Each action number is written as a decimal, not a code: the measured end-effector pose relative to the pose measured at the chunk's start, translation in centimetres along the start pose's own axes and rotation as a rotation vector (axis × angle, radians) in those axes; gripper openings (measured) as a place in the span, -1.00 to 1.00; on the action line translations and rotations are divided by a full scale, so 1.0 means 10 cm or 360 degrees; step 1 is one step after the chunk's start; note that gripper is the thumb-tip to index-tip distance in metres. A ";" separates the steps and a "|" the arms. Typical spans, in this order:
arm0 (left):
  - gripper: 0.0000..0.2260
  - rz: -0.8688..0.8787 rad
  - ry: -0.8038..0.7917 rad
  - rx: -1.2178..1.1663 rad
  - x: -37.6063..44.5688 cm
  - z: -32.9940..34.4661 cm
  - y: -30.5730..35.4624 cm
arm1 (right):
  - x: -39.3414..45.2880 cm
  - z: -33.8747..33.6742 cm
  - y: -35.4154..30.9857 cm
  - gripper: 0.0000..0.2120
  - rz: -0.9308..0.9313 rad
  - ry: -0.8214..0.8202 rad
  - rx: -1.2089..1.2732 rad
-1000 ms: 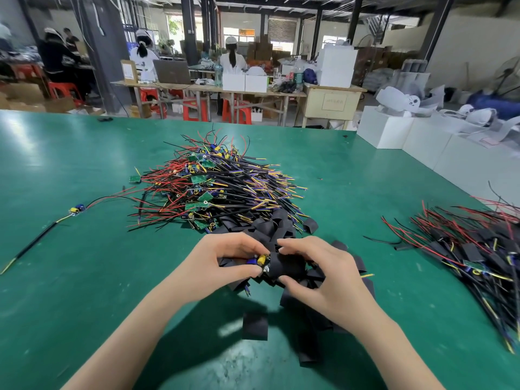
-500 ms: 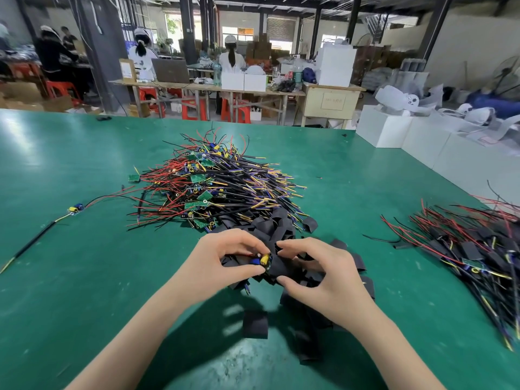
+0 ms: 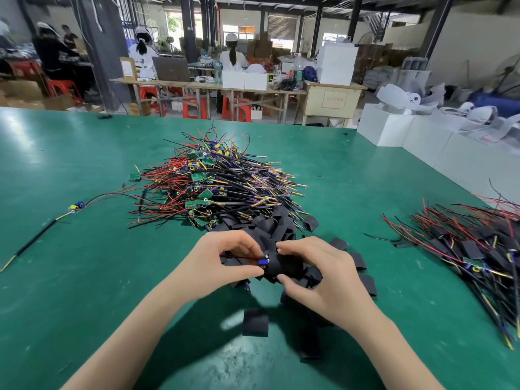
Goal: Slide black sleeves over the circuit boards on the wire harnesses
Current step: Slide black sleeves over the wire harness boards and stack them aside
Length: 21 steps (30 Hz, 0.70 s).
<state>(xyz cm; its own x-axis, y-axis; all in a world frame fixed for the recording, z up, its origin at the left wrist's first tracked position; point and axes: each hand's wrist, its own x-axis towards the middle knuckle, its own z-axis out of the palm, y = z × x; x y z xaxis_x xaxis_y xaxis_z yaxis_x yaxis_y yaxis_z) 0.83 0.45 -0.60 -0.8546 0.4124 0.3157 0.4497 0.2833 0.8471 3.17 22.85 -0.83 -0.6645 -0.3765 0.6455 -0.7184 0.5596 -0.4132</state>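
While both forearms reach up from the bottom of the frame, a circuit board [image 3: 263, 262] is pinched between thumb and curled fingers of the left hand [image 3: 225, 263], and a black sleeve [image 3: 284, 266] is gripped at its mouth by the right hand [image 3: 318, 280], just right of centre. Bare green table [image 3: 70, 291] is left at lower left, bounded by the unsleeved harness pile [image 3: 213, 187] above and the finished pile [image 3: 478, 249] at the right edge.

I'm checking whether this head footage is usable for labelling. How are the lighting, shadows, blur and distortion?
Head view: bright daylight leaves soft glare on the glossy green table. Both hands cast shadows toward the viewer, broken by a bright patch beside the loose flat black sleeve. Wide-angle distortion bows the background pillars and stretches the forearms. The right-hand heap of sleeved wire harnesses is smeared at the edge.
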 end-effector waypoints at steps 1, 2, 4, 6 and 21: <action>-0.82 0.0023 0.0003 0.0031 0.00 0.01 0.00 | 0.00 0.01 -0.01 -0.60 -0.0005 -0.0023 -0.0007; -0.81 0.0044 0.0001 0.0059 0.00 0.02 0.00 | -0.01 0.02 -0.01 -0.61 -0.0004 -0.0041 -0.0015; -0.80 0.0060 0.0004 0.0049 0.00 0.03 0.01 | -0.01 0.01 -0.01 -0.62 0.0021 -0.0031 -0.0003; -0.82 0.0047 0.0048 -0.0031 0.00 0.02 -0.01 | 0.00 0.00 -0.01 -0.66 0.0028 0.0013 0.0034; -0.74 0.0164 0.0519 0.0288 0.03 -0.04 -0.06 | 0.05 -0.58 0.21 -0.83 0.0395 0.0552 -0.0119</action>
<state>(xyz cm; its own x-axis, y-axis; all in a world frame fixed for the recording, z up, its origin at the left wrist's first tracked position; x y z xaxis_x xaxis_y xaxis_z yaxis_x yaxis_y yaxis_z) 0.25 0.06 -0.83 -0.8272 0.1580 0.5392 0.5511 0.4149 0.7240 2.54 28.15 2.36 -0.6974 0.0397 0.7156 -0.5202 0.6588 -0.5435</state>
